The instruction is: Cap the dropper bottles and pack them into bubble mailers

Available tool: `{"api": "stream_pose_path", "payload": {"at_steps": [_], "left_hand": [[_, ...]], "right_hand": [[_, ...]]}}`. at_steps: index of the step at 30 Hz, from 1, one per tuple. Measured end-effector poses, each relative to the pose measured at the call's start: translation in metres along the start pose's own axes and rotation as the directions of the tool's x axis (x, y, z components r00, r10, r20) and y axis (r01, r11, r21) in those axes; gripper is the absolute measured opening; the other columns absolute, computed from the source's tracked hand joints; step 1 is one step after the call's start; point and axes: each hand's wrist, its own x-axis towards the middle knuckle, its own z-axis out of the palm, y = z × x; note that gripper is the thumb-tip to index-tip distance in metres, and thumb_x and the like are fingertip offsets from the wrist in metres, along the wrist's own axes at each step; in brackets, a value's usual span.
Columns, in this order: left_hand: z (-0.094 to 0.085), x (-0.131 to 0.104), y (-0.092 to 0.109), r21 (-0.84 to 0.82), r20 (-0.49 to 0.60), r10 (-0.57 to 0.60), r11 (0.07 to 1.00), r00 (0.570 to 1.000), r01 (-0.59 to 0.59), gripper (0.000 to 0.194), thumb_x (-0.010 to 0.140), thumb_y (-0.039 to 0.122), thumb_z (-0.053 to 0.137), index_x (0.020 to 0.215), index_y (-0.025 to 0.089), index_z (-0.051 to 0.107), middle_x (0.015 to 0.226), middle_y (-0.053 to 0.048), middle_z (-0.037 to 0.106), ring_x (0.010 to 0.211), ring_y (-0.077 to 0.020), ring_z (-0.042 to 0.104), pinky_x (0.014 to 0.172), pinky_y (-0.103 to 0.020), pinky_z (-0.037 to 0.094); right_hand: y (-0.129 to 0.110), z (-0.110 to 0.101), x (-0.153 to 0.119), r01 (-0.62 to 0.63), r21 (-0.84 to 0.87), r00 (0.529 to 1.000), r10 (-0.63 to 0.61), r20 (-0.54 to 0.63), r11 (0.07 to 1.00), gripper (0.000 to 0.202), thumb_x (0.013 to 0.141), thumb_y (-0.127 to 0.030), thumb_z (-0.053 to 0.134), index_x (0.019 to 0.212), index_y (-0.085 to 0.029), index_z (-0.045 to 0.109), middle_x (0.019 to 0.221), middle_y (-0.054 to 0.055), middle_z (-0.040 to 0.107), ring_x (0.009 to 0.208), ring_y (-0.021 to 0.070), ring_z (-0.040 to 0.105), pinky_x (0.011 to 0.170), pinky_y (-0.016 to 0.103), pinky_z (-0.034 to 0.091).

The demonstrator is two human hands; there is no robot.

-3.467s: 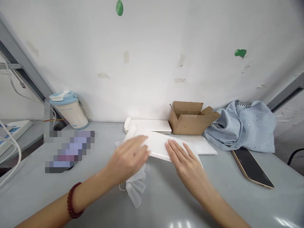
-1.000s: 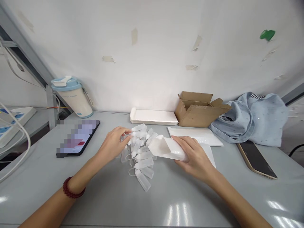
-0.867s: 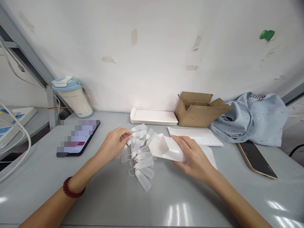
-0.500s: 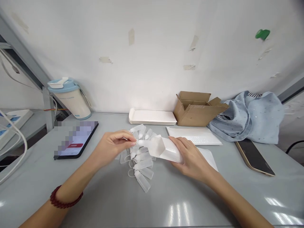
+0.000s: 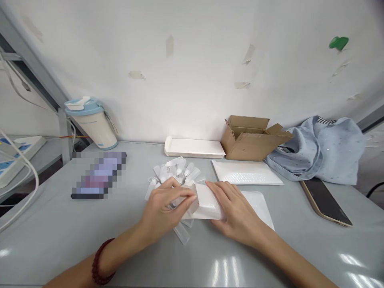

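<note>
A white box [image 5: 207,200] with an open end lies on its side above the table, in front of a pile of small translucent bottles [image 5: 180,168]. My right hand [image 5: 240,212] is wrapped round the box's right part. At the box's left end is my left hand [image 5: 168,208], its thumb and index finger pinched together at the opening; what they hold, if anything, is hidden. My left hand covers part of the bottle pile. A translucent white sleeve [image 5: 259,206] lies flat beyond my right hand.
Behind the hands are a stack of white cards [image 5: 196,147], an open cardboard box [image 5: 255,142] and a bubble mailer [image 5: 247,174]. Phones [image 5: 99,176] [image 5: 325,202] lie at left and right. A tumbler [image 5: 96,126] and a blue cloth bag [image 5: 324,150] stand by the wall.
My left hand has moved right and down, from the bottle pile to the open end of the white box. The box has moved slightly down in my right hand.
</note>
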Motion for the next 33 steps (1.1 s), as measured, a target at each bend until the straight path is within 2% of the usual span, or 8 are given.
{"api": "stream_pose_path", "payload": {"at_steps": [3,7,11,17,21,26,29,33], "left_hand": [[-0.006,0.005,-0.002,0.037,-0.093,-0.093,0.995,0.991,0.097,0.014,0.077,0.030,0.065,0.089,0.022,0.065,0.082,-0.002,0.064,0.069,-0.0163,0.050,0.067,-0.028,0.044],[-0.008,0.010,-0.004,-0.118,0.174,-0.317,0.933,0.932,0.340,0.026,0.082,0.041,0.057,0.099,0.022,0.064,0.093,-0.002,0.065,0.069,-0.0155,0.054,0.062,-0.025,0.044],[-0.004,0.010,-0.005,-0.295,0.326,-0.344,0.848,0.880,0.441,0.029,0.087,0.043,0.050,0.080,0.018,0.065,0.076,0.000,0.062,0.069,-0.0157,0.056,0.059,-0.023,0.042],[0.001,0.009,-0.007,-0.286,0.234,-0.376,0.855,0.897,0.433,0.030,0.087,0.040,0.049,0.074,0.017,0.062,0.065,0.002,0.058,0.059,-0.0121,0.050,0.051,-0.021,0.037],[0.004,0.008,-0.007,-0.157,0.121,-0.263,0.947,0.957,0.280,0.020,0.087,0.028,0.048,0.082,0.019,0.065,0.081,-0.001,0.067,0.076,-0.0163,0.059,0.061,-0.023,0.043],[0.004,0.008,-0.010,0.065,0.062,-0.111,0.992,0.992,0.107,0.019,0.087,0.023,0.047,0.082,0.018,0.066,0.073,0.000,0.066,0.068,-0.0143,0.057,0.062,-0.024,0.042],[-0.005,0.014,-0.017,0.104,0.046,-0.139,0.986,0.989,0.134,0.019,0.087,0.029,0.050,0.090,0.020,0.066,0.078,0.000,0.066,0.065,-0.0135,0.055,0.059,-0.024,0.042],[-0.023,0.026,-0.038,0.179,-0.138,-0.169,0.965,0.976,0.193,0.023,0.087,0.033,0.048,0.096,0.020,0.064,0.098,-0.004,0.067,0.073,-0.0167,0.054,0.056,-0.024,0.043]], "right_hand": [[-0.002,0.000,0.000,0.007,-0.010,1.000,-0.007,0.005,1.000,0.065,0.070,-0.015,0.054,0.133,-0.011,0.035,0.113,0.016,0.053,0.099,0.0285,0.048,0.083,0.045,0.043],[-0.006,-0.001,-0.001,0.026,-0.023,1.000,-0.026,0.003,0.999,0.065,0.071,-0.016,0.055,0.133,-0.009,0.035,0.116,0.016,0.051,0.102,0.0284,0.045,0.087,0.045,0.040],[-0.008,0.000,-0.002,0.036,-0.022,0.999,-0.036,0.014,0.999,0.064,0.075,-0.020,0.055,0.134,-0.008,0.035,0.117,0.017,0.049,0.103,0.0286,0.044,0.089,0.045,0.038],[-0.010,-0.001,-0.001,0.039,-0.003,0.999,-0.039,0.034,0.999,0.066,0.074,-0.023,0.055,0.135,-0.008,0.033,0.119,0.019,0.045,0.108,0.0307,0.040,0.091,0.048,0.036],[-0.011,-0.001,-0.002,0.044,0.004,0.998,-0.044,0.045,0.999,0.067,0.074,-0.022,0.055,0.136,-0.008,0.032,0.120,0.019,0.043,0.111,0.0318,0.038,0.091,0.049,0.037],[-0.009,0.001,-0.002,0.041,-0.004,0.999,-0.041,0.028,0.999,0.063,0.075,-0.022,0.054,0.134,-0.010,0.035,0.122,0.020,0.039,0.113,0.0335,0.036,0.090,0.050,0.037],[-0.007,0.001,-0.001,0.034,-0.001,0.999,-0.034,0.023,0.999,0.063,0.073,-0.021,0.054,0.133,-0.010,0.036,0.121,0.020,0.039,0.112,0.0335,0.037,0.090,0.050,0.037],[-0.005,0.000,0.000,0.020,0.001,1.000,-0.020,0.020,1.000,0.064,0.072,-0.020,0.056,0.133,-0.011,0.036,0.121,0.019,0.039,0.112,0.0331,0.038,0.090,0.050,0.038]]}}
